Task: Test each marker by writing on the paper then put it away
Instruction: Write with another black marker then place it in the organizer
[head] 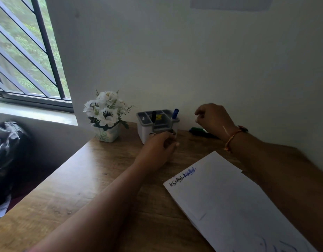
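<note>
A grey organizer box point(146, 130) stands at the back of the wooden desk. A black marker point(153, 116) and a blue marker point(175, 113) stand upright in it. My left hand point(159, 146) rests against the box's front with its fingers curled; whether it grips the box or a small dark thing is unclear. My right hand point(214, 120) hovers to the right of the box, fingers loosely curled, holding nothing visible. Behind it a green marker point(198, 130) and another dark marker point(210, 135) lie on the desk. The white paper point(229, 200) at the front right carries blue and black scribbles.
A pot of white flowers point(107, 117) stands left of the box. The wall runs right behind the desk point(84, 179). A dark bag point(6, 151) sits off the desk's left edge, below the barred window point(26, 51).
</note>
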`<state>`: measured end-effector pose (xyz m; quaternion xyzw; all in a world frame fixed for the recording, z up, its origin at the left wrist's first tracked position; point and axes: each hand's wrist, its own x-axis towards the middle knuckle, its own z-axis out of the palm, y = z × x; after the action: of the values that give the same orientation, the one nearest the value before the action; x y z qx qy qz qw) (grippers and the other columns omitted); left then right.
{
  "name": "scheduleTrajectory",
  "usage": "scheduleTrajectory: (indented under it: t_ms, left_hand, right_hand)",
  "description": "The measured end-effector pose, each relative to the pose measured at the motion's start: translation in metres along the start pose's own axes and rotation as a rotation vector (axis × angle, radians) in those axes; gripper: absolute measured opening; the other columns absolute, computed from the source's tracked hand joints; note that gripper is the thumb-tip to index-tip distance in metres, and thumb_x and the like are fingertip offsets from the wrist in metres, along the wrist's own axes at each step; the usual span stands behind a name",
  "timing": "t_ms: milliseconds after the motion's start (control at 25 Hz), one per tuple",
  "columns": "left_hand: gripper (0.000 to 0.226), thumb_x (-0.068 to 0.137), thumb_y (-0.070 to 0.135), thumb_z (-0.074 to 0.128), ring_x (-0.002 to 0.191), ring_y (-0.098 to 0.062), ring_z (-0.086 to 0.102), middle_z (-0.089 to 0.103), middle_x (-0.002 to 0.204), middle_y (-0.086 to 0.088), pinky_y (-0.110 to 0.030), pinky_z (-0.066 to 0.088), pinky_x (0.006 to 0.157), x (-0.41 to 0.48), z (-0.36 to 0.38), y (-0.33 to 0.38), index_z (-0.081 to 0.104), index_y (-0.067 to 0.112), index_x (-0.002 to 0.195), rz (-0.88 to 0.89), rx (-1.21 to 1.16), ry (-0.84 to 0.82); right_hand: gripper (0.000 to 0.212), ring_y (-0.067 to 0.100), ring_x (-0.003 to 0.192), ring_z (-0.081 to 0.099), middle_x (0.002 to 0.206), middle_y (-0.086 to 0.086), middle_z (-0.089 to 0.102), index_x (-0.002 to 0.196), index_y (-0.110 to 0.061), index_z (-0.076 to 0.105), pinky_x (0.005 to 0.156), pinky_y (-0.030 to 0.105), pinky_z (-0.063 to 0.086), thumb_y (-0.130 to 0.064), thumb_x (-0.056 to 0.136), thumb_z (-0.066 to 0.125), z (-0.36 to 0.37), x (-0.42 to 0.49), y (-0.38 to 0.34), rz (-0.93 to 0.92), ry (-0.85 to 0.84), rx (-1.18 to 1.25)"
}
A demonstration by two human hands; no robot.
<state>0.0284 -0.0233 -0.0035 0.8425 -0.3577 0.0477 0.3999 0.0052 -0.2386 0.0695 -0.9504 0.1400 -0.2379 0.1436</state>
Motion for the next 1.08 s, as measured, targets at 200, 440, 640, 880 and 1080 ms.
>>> scheduleTrajectory:
  t_ms: [200,440,640,880,1080]
  left_hand:
    - [0.03,0.095,0.035,0.061,0.097,-0.003,0.057,0.065,0.116,0.007,-0.009,0.039,0.072,0.0,0.003,0.001,0.062,0.025,0.123,0.017,0.022,-0.022]
    - [0.028,0.094,0.035,0.061,0.099,-0.005,0.059,0.065,0.112,0.007,-0.012,0.043,0.076,0.0,0.005,0.0,0.062,0.025,0.12,0.035,0.049,-0.047]
    - [0.029,0.094,0.035,0.061,0.1,-0.007,0.059,0.065,0.112,0.007,-0.022,0.051,0.084,-0.001,0.005,0.001,0.062,0.024,0.121,0.031,0.04,-0.06]
    - [0.027,0.094,0.036,0.061,0.099,-0.007,0.059,0.066,0.111,0.007,-0.024,0.052,0.084,-0.001,0.005,0.002,0.063,0.025,0.118,0.028,0.04,-0.075]
    - [0.027,0.094,0.035,0.061,0.099,-0.007,0.059,0.065,0.112,0.006,-0.023,0.051,0.084,-0.002,0.005,0.003,0.062,0.024,0.119,0.019,0.032,-0.083]
  right_hand:
    - [0.03,0.029,0.098,0.064,0.11,0.013,0.069,0.113,-0.014,0.068,0.086,0.037,0.053,-0.013,0.083,0.065,0.024,-0.02,0.064,0.058,-0.151,-0.217]
    - [0.029,0.034,0.092,0.063,0.103,0.016,0.067,0.109,-0.011,0.067,0.075,0.035,0.051,-0.016,0.081,0.064,0.045,-0.026,0.087,0.049,-0.081,-0.275]
    - [0.023,0.036,0.087,0.06,0.098,0.018,0.062,0.102,-0.006,0.068,0.07,0.039,0.053,-0.018,0.085,0.059,0.056,-0.021,0.096,0.015,-0.039,-0.353]
    - [0.026,0.034,0.09,0.058,0.101,0.016,0.061,0.109,-0.011,0.068,0.068,0.037,0.05,-0.023,0.088,0.059,0.062,-0.018,0.096,-0.001,-0.022,-0.396]
    - [0.032,0.033,0.097,0.056,0.106,0.015,0.059,0.113,-0.016,0.068,0.075,0.039,0.053,-0.032,0.086,0.064,0.055,-0.02,0.092,-0.017,-0.07,-0.353]
